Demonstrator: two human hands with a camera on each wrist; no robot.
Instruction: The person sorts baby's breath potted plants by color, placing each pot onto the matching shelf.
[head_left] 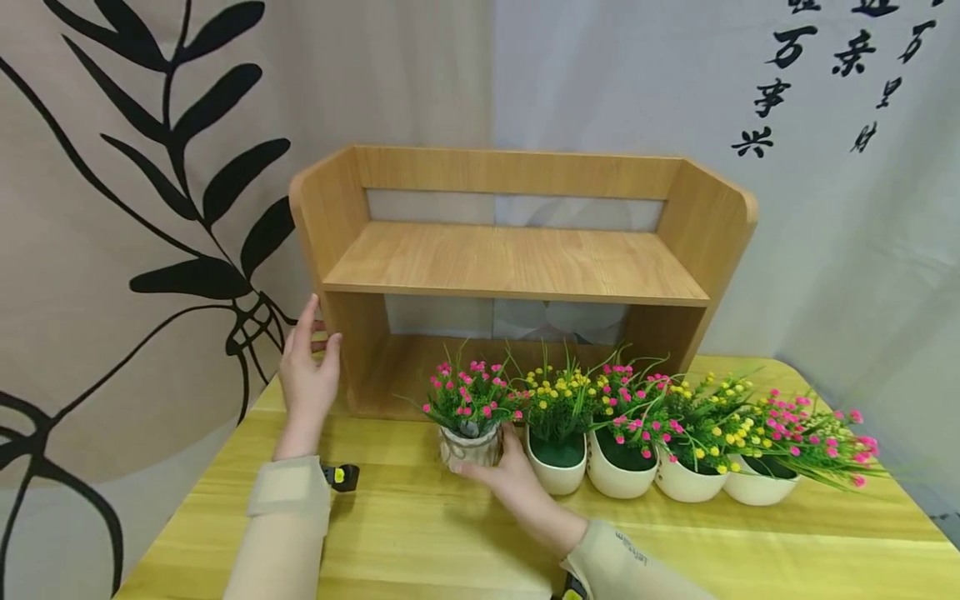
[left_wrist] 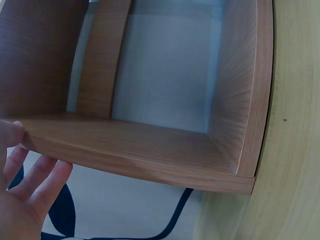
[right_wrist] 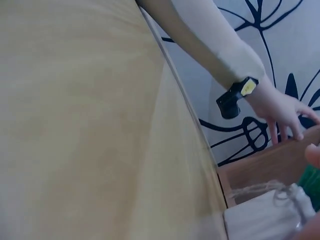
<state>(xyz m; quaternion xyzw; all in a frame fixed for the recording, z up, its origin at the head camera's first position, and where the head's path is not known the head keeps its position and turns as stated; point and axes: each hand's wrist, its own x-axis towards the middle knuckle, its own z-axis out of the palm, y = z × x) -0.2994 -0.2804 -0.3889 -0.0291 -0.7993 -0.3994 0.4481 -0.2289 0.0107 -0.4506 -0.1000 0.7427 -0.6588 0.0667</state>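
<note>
My left hand (head_left: 309, 382) holds the front edge of the left side panel of a two-tier wooden shelf (head_left: 517, 262). In the left wrist view, its thumb lies over the panel's edge and the fingers (left_wrist: 50, 187) press the outer face. My right hand (head_left: 521, 483) grips a potted plant (head_left: 459, 448) with pink flowers, thumb at the front and fingers round its right side. This pot stands before the shelf's lower tier; the right wrist view shows pale wrapping (right_wrist: 265, 217) tied with twine. Most of the right hand is outside that view.
Several cream pots with yellow and pink flowers stand in a row to the right, among them a yellow-flowered one (head_left: 557, 467) close beside my right hand. The shelf stands towards the back of a yellowish wooden table (head_left: 405, 533). A printed curtain (head_left: 420, 75) hangs behind.
</note>
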